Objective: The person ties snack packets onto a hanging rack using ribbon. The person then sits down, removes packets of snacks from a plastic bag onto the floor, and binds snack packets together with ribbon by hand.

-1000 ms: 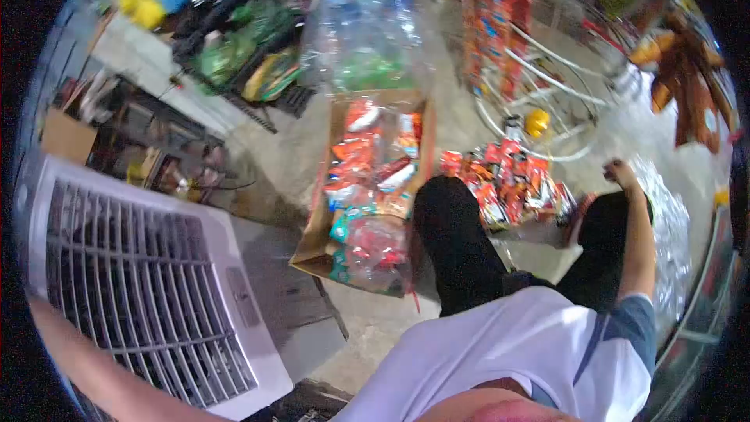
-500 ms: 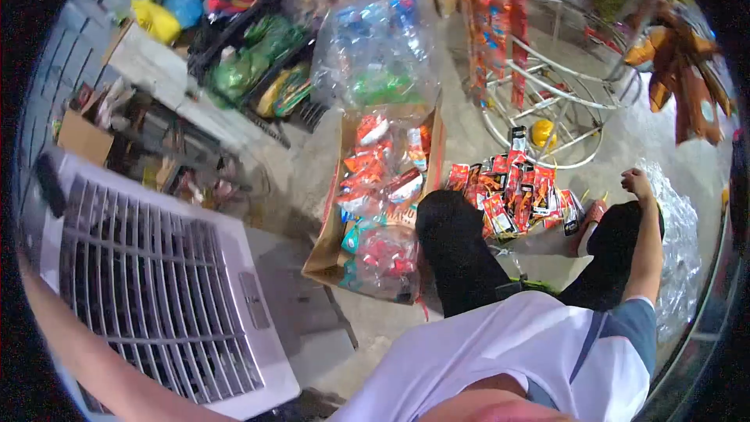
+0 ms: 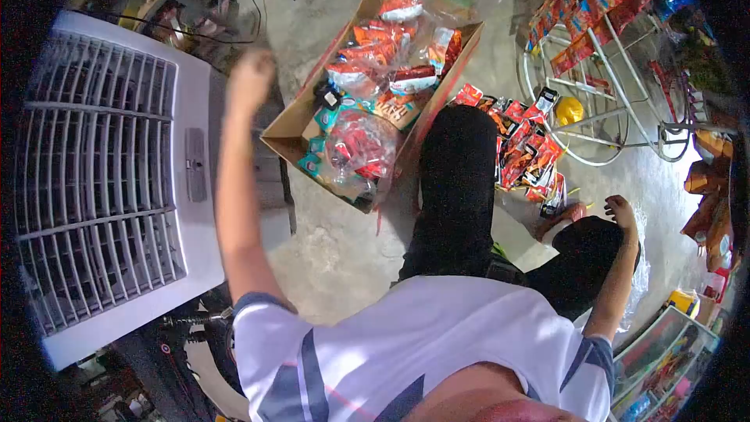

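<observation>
My left hand [image 3: 251, 78] is stretched forward between the air cooler and the cardboard box [image 3: 291, 139], apart from both in the view. Motion blurs its fingers, and nothing can be made out in them. In the box lie red-and-white packets [image 3: 367, 51], teal packets [image 3: 332, 121] and a clear plastic bag with pink-red items [image 3: 359, 144]. Above my bent right knee, my right hand [image 3: 619, 211] hangs with loosely curled, parted fingers and holds nothing visible. A heap of red-and-black packets [image 3: 523, 148] lies on the floor between the box and that hand.
A large air cooler [image 3: 183, 164] stands at the left. Beyond the packet heap is a white wire rack [image 3: 609, 101] hung with strips of sachets [image 3: 594, 0], with a yellow object [image 3: 569, 110] at its base. A glass case [image 3: 664, 359] stands at lower right.
My left arm has swung from the lower left edge forward to beside the box. The view has tilted down and turned. My right hand stays above the knee, its fingers slightly looser.
</observation>
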`<state>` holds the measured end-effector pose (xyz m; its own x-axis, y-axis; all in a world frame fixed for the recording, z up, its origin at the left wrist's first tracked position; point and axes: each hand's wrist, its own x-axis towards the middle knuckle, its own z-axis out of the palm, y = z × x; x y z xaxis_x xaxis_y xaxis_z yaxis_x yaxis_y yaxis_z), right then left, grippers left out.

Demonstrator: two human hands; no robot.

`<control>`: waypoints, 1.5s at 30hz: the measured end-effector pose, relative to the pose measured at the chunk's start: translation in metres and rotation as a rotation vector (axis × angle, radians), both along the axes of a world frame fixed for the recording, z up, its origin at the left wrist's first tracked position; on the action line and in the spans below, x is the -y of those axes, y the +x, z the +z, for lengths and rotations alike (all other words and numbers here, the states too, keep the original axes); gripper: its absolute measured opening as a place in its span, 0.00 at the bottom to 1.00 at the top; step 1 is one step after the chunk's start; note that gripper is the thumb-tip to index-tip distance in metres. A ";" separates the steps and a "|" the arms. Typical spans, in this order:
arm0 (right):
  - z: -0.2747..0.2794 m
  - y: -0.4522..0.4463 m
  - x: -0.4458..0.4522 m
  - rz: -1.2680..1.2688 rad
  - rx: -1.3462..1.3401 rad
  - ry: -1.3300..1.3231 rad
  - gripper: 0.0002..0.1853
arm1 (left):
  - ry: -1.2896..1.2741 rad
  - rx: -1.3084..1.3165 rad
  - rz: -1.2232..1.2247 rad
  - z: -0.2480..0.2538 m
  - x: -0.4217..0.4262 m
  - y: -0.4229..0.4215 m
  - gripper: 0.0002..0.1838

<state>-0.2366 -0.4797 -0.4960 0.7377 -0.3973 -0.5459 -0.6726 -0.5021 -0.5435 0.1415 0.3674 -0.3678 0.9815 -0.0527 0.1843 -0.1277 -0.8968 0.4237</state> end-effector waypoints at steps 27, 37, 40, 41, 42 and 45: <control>0.034 -0.035 -0.069 0.071 0.103 -0.339 0.10 | -0.793 -0.372 0.230 -0.114 0.052 -0.085 0.29; 0.117 -0.011 -0.201 0.182 0.630 0.060 0.08 | -1.256 -0.117 -0.611 0.026 0.314 -0.259 0.50; 0.158 -0.044 -0.245 0.064 0.720 0.449 0.19 | -1.417 -0.351 -0.830 0.044 0.363 -0.292 0.53; 0.162 -0.055 -0.251 0.086 0.816 0.600 0.30 | -1.423 -0.415 -0.886 0.049 0.374 -0.301 0.53; 0.169 -0.062 -0.262 0.080 0.940 0.666 0.33 | -1.343 -0.433 -0.947 0.050 0.382 -0.305 0.53; 0.182 -0.071 -0.288 0.016 1.191 0.632 0.37 | -1.308 -0.471 -1.049 0.053 0.402 -0.322 0.54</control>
<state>-0.3076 -0.1919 -0.3140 0.8896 -0.3047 0.3404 0.3707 0.0460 -0.9276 -0.1810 -0.0346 -0.3146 0.6090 -0.7100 0.3535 -0.0440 0.4147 0.9089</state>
